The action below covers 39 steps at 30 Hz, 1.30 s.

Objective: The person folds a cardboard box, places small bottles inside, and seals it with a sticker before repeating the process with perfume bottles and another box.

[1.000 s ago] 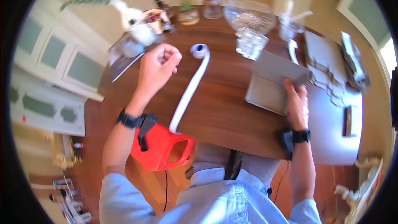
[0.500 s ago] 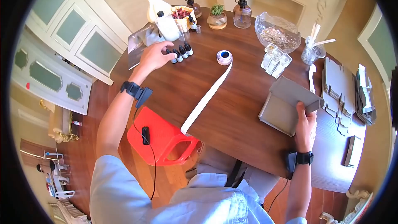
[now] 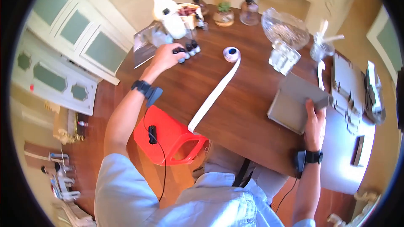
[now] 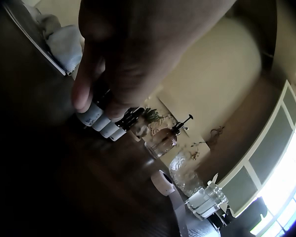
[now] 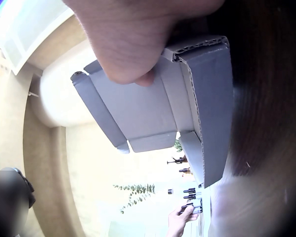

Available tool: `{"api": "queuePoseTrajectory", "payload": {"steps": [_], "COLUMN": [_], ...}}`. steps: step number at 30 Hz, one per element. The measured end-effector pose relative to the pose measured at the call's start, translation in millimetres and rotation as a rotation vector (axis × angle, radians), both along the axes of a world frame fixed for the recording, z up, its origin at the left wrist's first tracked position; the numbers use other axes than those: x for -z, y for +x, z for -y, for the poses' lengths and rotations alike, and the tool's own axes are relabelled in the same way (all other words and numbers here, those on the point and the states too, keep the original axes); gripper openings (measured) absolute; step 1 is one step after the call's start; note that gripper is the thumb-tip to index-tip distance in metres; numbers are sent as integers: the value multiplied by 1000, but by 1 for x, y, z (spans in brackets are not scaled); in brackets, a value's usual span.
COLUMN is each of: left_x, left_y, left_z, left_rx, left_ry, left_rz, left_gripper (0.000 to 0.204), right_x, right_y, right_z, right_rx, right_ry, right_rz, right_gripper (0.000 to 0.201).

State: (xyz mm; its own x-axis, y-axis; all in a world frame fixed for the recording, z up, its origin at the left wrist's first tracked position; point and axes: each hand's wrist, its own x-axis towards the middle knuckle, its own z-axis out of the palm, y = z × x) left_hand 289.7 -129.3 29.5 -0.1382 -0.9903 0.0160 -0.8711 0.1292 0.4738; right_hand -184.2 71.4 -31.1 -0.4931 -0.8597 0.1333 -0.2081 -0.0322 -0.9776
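Observation:
My left hand (image 3: 165, 57) pinches a small black-capped dropper bottle (image 4: 90, 116) between thumb and fingers, at the near end of a row. The other dropper bottles (image 3: 192, 48) stand close together beside it. In the left wrist view the hand covers most of the bottle tops. My right hand (image 3: 314, 127) grips an open grey cardboard box (image 3: 288, 112) by its right side, thumb inside the wall. The box's lid stands raised, as the right wrist view also shows.
A white tape roll (image 3: 227, 51) lies mid-table, its strip running to the front edge. Behind are clear glass cubes (image 3: 284, 59), a glass bowl (image 3: 281, 29) and spray bottles. Flat grey cardboard pieces (image 3: 347, 77) lie at right. A red stool (image 3: 162, 141) stands in front.
My left hand has moved from above the table to the dropper bottles, and its fingers have closed on one. The right hand keeps its grip on the box.

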Motion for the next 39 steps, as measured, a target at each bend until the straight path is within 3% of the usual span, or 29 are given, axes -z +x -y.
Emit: {"api": "queuePoseTrajectory", "payload": {"steps": [2, 4, 5, 6, 8, 11, 14, 16, 20, 22, 24, 26, 28, 30, 35, 39], "left_x": [3, 1, -19, -18, -47, -60, -55, -31, -3, 5, 16, 19, 22, 31, 41, 48], "left_y": [3, 4, -7, -5, -52, -128, -208, -243, -295, -309, -319, -326, -324, -324, -313, -303], "left_z": [-5, -14, -25, -26, -64, -108, -124, -114, -101, -101, -101, -107, -121, -135, -161, -165], "left_rx": [52, -6, 6, 69, 55, 330, 566, 683, 702, 709, 708, 676, 740, 667, 557, 562], "left_ry": [-26, -9, 74, 92, 188, 400, 561, 641, 657, 661, 632, 606, 81, -94, -271, -298], "left_rz": [-124, -216, -153, -279, -348, -434, -432, -460, -289, -175, -274, -195, -166, -182, -368, -399], "left_gripper": [22, 26, 27, 27, 26, 25, 23, 22, 24, 24, 24, 27, 33, 49, 62, 52], "right_x": [-15, -13, 12, 9, 9, 12, 15, 17, 17, 24, 25, 23, 22, 25, 33, 20], "right_y": [5, -1, -8, -9, -10, -7, -6, -9, -7, -4, -2, -3, -4, -8, -12, -5], "right_z": [-5, -5, 1, 0, 2, 4, 4, 3, 5, 8, 7, 6, 7, 6, 8, 8], "right_rx": [26, -35, -76, -96, -124, -138, -151, -171, -199, -120, -109, -96, -77, -91, -98, -72], "right_ry": [66, 126, -34, 18, -12, -40, -85, -31, 18, -81, -79, -74, -131, -109, -113, -172], "right_rz": [-66, -7, -25, 9, 58, 75, 70, 42, 12, -51, -23, -6, -51, -60, 95, -48], "right_gripper": [23, 23, 23, 22, 23, 24, 23, 23, 23, 22, 22, 22, 19, 16, 19, 16]}}
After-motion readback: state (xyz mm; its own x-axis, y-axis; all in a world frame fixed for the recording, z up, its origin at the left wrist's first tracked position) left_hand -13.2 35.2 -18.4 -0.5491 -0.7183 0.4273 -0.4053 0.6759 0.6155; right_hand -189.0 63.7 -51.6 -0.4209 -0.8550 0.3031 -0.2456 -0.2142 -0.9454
